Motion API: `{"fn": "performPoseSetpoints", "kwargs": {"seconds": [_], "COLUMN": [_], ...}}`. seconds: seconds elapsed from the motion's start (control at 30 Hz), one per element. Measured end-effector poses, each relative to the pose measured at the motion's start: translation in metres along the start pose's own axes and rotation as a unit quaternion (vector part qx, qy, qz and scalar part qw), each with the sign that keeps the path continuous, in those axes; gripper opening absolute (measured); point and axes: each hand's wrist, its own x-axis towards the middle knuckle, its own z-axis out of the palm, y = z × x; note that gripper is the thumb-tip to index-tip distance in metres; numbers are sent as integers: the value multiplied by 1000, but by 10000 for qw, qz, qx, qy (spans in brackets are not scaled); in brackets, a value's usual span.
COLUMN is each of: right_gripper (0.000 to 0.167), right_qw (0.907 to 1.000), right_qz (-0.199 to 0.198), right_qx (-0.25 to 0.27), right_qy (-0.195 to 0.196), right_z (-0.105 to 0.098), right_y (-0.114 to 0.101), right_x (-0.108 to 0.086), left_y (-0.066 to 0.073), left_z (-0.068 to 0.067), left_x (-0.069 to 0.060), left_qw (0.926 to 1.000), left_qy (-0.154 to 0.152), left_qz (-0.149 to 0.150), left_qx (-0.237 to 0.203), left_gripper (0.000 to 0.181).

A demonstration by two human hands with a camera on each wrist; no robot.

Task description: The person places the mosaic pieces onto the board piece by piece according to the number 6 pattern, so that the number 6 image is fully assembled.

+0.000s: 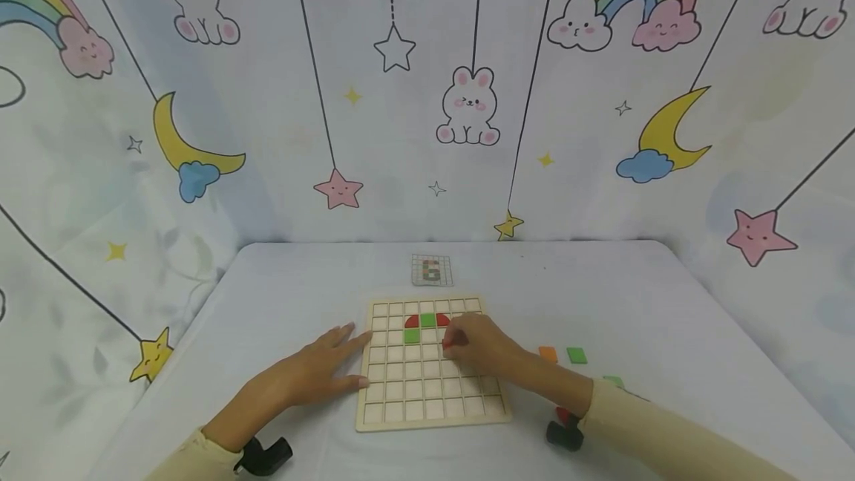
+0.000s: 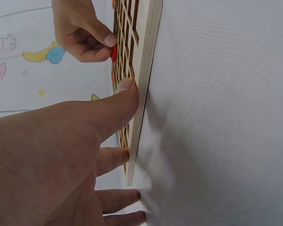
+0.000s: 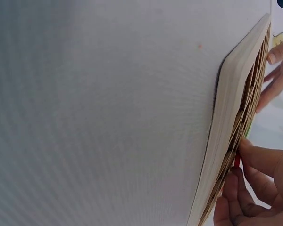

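Observation:
A wooden grid board [image 1: 434,425] lies on the white table. In its upper rows sit a red piece [image 1: 412,321], a green piece [image 1: 427,320], another red piece [image 1: 442,319] and, one row lower, a green piece [image 1: 411,335]. The right hand [image 1: 484,346] pinches a small red piece [image 3: 237,159] between thumb and fingertips over the grid, right of the lower green piece. With fingers spread, the left hand [image 1: 320,368] rests its thumb and a fingertip on the board's left edge; in the left wrist view the left hand [image 2: 70,150] has its thumb on the frame.
A small gridded card [image 1: 431,271] with a coloured figure lies behind the board. To the right are an orange square [image 1: 548,354], a green square [image 1: 577,355], another green piece [image 1: 613,381] partly hidden by the forearm, and a red piece [image 1: 563,415] by the right wrist.

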Motion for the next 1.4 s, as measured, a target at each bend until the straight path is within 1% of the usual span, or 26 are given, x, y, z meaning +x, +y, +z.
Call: {"fn": "performPoseSetpoints", "kwargs": {"seconds": [0.17,0.37,0.63,0.9,1.27,1.4], "right_gripper": [15,9,12,12,12,11], "right_qw": [9997,9997,9994,9994,9995,9995], "right_qz": [-260,-193,-270,-275,-186,-115], "right_qx": [-1,47,56,19,5,-100], "right_qy": [3,-119,-209,-221,-248,-269], "right_z": [0,-1,-2,-2,-2,-6], "right_y": [-1,-4,-4,-4,-1,3], "right_x": [0,-1,0,-2,-2,-5], "left_y": [1,1,1,2,3,4], "left_z": [-1,0,0,-1,-1,-2], "left_x": [-1,-1,-1,-1,-1,-1], "left_qw": [10000,10000,10000,10000,10000,10000], "left_qy": [12,22,-6,8,12,30], "left_qz": [18,53,-2,21,36,47], "left_qx": [23,33,-10,-53,1,44], "left_gripper": [83,82,83,83,83,83]}}
